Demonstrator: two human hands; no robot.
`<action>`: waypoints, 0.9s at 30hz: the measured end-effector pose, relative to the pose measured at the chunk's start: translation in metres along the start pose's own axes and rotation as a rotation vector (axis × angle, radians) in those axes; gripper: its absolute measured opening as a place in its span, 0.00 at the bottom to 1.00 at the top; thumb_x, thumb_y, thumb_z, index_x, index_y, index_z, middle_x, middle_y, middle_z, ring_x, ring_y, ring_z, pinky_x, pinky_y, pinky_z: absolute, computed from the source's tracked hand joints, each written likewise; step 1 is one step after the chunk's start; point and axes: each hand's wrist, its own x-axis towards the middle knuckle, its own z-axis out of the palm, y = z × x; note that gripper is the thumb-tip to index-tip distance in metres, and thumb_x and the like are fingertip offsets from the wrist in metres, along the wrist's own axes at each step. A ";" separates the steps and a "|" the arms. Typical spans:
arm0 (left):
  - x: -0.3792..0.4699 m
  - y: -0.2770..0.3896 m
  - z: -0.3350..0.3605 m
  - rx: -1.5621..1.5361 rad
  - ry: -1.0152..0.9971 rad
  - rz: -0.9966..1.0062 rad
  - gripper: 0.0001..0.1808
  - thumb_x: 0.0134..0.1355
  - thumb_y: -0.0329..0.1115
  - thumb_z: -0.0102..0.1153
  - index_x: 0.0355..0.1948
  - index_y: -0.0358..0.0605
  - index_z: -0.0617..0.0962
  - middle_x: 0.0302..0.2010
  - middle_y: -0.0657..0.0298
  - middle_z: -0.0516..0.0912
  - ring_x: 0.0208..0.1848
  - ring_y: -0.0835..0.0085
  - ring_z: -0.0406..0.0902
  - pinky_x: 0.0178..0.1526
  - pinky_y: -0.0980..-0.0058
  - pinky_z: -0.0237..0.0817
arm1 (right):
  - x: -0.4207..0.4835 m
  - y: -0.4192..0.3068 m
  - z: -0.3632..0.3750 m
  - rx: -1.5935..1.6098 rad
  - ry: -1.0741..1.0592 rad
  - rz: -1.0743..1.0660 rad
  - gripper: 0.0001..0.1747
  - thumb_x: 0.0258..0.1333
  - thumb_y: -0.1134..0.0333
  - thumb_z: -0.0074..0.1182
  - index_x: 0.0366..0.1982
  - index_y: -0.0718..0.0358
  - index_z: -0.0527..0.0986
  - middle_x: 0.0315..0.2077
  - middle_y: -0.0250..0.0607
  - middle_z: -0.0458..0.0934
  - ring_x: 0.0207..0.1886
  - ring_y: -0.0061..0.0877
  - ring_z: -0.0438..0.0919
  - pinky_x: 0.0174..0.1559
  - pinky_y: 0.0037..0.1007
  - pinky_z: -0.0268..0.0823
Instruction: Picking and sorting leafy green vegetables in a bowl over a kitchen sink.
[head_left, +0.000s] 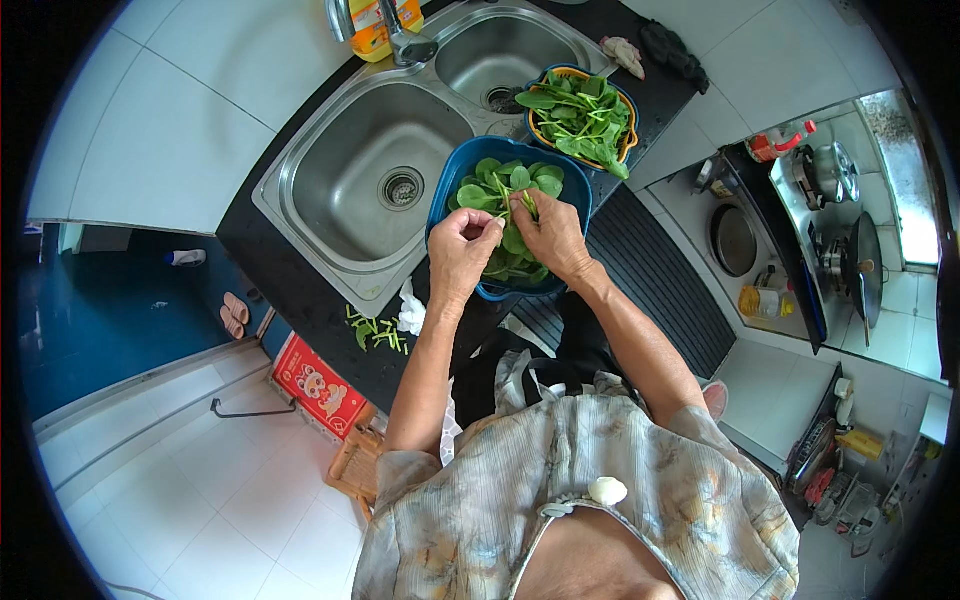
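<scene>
Leafy greens with round leaves, which look like spinach, lie in a blue plastic basin at the counter's front edge. Over the basin, my right hand grips a few green stems between thumb and fingers. My left hand is just beside it, thumb and forefinger pinched at the ends of these stems. What lies deep between the left fingertips is partly hidden. Behind the basin to the right, an orange basket nested in a blue basin holds more leafy greens.
A double steel sink with a faucet fills the counter's back. Stem scraps and a crumpled white tissue lie left of my forearm. Cloths rest at the back right. A gas stove with a wok stands far right.
</scene>
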 end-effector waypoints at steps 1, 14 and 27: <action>0.000 0.000 -0.001 0.003 -0.004 -0.019 0.09 0.58 0.31 0.66 0.31 0.34 0.82 0.25 0.66 0.83 0.27 0.82 0.77 0.34 0.81 0.69 | 0.000 0.001 0.001 -0.018 0.000 -0.021 0.12 0.63 0.64 0.53 0.37 0.67 0.77 0.25 0.60 0.79 0.32 0.54 0.79 0.34 0.47 0.71; 0.004 -0.002 0.001 0.115 0.112 -0.056 0.10 0.58 0.33 0.66 0.31 0.33 0.83 0.24 0.62 0.84 0.26 0.79 0.78 0.32 0.78 0.70 | 0.004 0.014 -0.003 0.341 -0.262 0.201 0.16 0.67 0.63 0.51 0.48 0.69 0.77 0.32 0.36 0.83 0.38 0.20 0.80 0.44 0.26 0.73; 0.004 -0.002 0.005 0.264 -0.019 0.043 0.09 0.58 0.33 0.66 0.33 0.35 0.84 0.25 0.62 0.85 0.26 0.78 0.79 0.33 0.77 0.70 | 0.003 0.022 -0.002 0.725 -0.248 0.457 0.15 0.63 0.62 0.56 0.44 0.65 0.81 0.31 0.31 0.81 0.30 0.15 0.74 0.34 0.20 0.68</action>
